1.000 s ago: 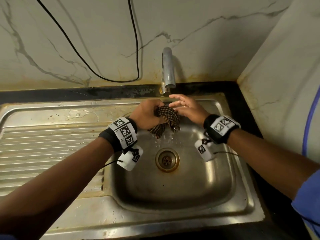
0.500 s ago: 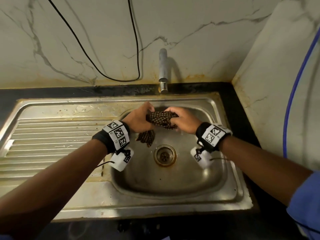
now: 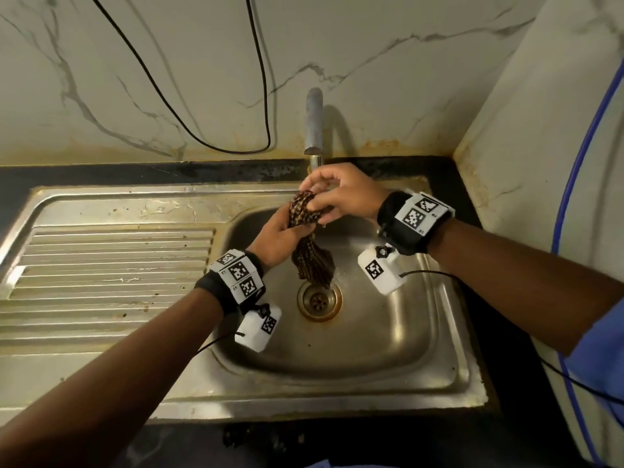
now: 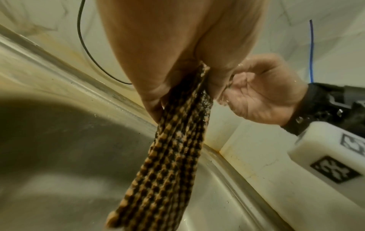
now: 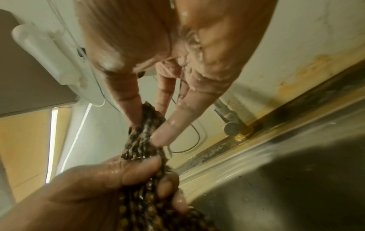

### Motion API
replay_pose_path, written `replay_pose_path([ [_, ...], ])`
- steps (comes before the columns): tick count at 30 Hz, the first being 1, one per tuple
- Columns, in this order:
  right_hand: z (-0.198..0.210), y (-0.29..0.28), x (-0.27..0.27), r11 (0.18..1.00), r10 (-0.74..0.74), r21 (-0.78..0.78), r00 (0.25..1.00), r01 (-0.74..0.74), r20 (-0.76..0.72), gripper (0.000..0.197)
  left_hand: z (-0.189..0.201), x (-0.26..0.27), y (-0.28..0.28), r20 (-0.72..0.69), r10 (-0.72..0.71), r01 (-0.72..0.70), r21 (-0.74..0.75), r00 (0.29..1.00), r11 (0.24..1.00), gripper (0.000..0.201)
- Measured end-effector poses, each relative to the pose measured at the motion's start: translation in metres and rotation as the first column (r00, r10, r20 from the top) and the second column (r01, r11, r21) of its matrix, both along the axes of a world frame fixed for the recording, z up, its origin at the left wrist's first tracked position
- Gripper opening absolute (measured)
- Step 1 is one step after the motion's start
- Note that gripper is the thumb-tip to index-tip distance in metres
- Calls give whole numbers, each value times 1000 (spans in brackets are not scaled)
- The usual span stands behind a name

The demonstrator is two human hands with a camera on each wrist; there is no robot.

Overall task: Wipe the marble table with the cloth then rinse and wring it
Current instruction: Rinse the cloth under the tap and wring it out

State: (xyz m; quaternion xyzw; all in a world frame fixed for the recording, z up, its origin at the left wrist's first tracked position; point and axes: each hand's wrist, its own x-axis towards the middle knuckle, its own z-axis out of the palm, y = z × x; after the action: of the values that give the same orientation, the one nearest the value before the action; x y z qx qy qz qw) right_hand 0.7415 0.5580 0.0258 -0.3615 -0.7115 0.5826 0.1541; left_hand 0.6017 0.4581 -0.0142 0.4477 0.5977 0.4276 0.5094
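A wet brown-and-tan checked cloth (image 3: 309, 244) hangs bunched into a rope over the steel sink basin (image 3: 388, 336), just below the tap (image 3: 314, 125). My left hand (image 3: 280, 236) grips its middle in a fist, and the lower end dangles toward the drain (image 3: 319, 300). My right hand (image 3: 334, 194) pinches the cloth's top end with thumb and fingertips. In the left wrist view the cloth (image 4: 171, 156) hangs out below my left hand's (image 4: 187, 73) fist. The right wrist view shows my right hand's fingers (image 5: 171, 125) on the wet cloth (image 5: 142, 140) above my left hand (image 5: 110, 176).
A ribbed steel draining board (image 3: 108, 271) lies left of the basin. Behind the sink rises a marble wall (image 3: 169, 62) with a black cable (image 3: 263, 96) looping down it. A second marble wall (image 3: 540, 130) closes the right side, with a blue cord (image 3: 580, 157) along it.
The hands went from side by side on a twisted, level cloth to stacked. My right hand rose to the cloth's top end near the tap, and the cloth now hangs down from my left fist.
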Motion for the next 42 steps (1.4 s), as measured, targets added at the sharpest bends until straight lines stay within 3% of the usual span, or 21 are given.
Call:
replay_pose_path([
  [2, -15, -1, 14, 991, -98, 79, 989, 107, -107, 48, -2, -3, 5, -11, -32, 32, -26, 999, 999, 41],
  [3, -22, -5, 21, 970, -92, 211, 988, 117, -124, 64, -2, -4, 7, -38, -57, 56, -34, 998, 998, 38],
  [4, -30, -10, 27, 918, -49, 390, 996, 73, -71, 79, -3, -5, 10, -62, -92, 90, -41, 994, 995, 32],
  [6, -47, -19, 35, 705, 1, 700, 987, -115, 161, 95, -6, -5, 14, -96, -190, 185, -62, 977, 981, 21],
  [8, -66, -26, 34, 516, -7, 824, 960, -236, 280, 96, -8, -2, 19, -125, -308, 300, -85, 943, 950, 22],
  [11, -82, -25, 23, 525, -53, 812, 942, -256, 331, 80, -15, 1, 33, -272, -432, 417, -113, 860, 902, 16],
  [14, -72, -19, 20, 600, -96, 696, 828, -395, 552, 34, -22, 0, 39, -507, -508, 446, -249, 696, 860, 20],
  [16, -65, -11, 22, 655, -95, 578, 707, -486, 701, 16, -28, 3, 39, -660, -533, 453, -311, 530, 836, 28],
  [17, -64, -7, 22, 722, -55, 495, 672, -484, 738, 13, -31, 6, 37, -725, -515, 470, -294, 458, 832, 28],
  [19, -64, 2, 21, 903, 122, 185, 644, -388, 755, 17, -37, 9, 32, -829, -448, 547, -216, 334, 809, 25],
  [20, -65, 9, 20, 951, 232, -29, 648, -309, 726, 21, -40, 10, 31, -870, -403, 589, -174, 284, 789, 24],
  [22, -70, 21, 22, 882, 413, -452, 677, -132, 609, 25, -46, 9, 32, -924, -323, 652, -118, 204, 749, 24],
  [23, -72, 25, 23, 811, 465, -580, 688, -79, 557, 25, -48, 10, 34, -926, -315, 659, -104, 210, 744, 22],
  [25, -75, 29, 25, 736, 521, -674, 690, -65, 502, 26, -46, 11, 37, -882, -383, 652, -123, 275, 749, 17],
  [27, -72, 26, 27, 792, 481, -603, 705, -95, 521, 22, -44, 12, 40, -815, -472, 633, -176, 336, 754, 19],
  [30, -74, 18, 35, 973, 221, -172, 821, -152, 526, 19, -41, 3, 41, -695, -524, 562, -205, 492, 801, 25],
  [32, -83, 9, 44, 970, 69, 182, 895, -164, 440, 47, -42, -5, 43, -595, -539, 519, -226, 597, 824, 22],
  [34, -90, 0, 52, 916, -23, 390, 956, -97, 294, 64, -46, -14, 46, -507, -546, 500, -239, 667, 832, 12],
  [36, -91, -9, 56, 870, -58, 491, 978, -49, 199, 73, -48, -19, 47, -381, -563, 503, -254, 733, 826, 12],
  [39, -97, -22, 52, 747, -11, 646, 969, -157, 247, 85, -41, -15, 44, -183, -619, 566, -273, 764, 778, 16],
  [42, -110, -27, 40, 512, -73, 806, 920, -298, 386, 74, -31, -5, 42, -106, -642, 600, -266, 759, 754, 17],
])
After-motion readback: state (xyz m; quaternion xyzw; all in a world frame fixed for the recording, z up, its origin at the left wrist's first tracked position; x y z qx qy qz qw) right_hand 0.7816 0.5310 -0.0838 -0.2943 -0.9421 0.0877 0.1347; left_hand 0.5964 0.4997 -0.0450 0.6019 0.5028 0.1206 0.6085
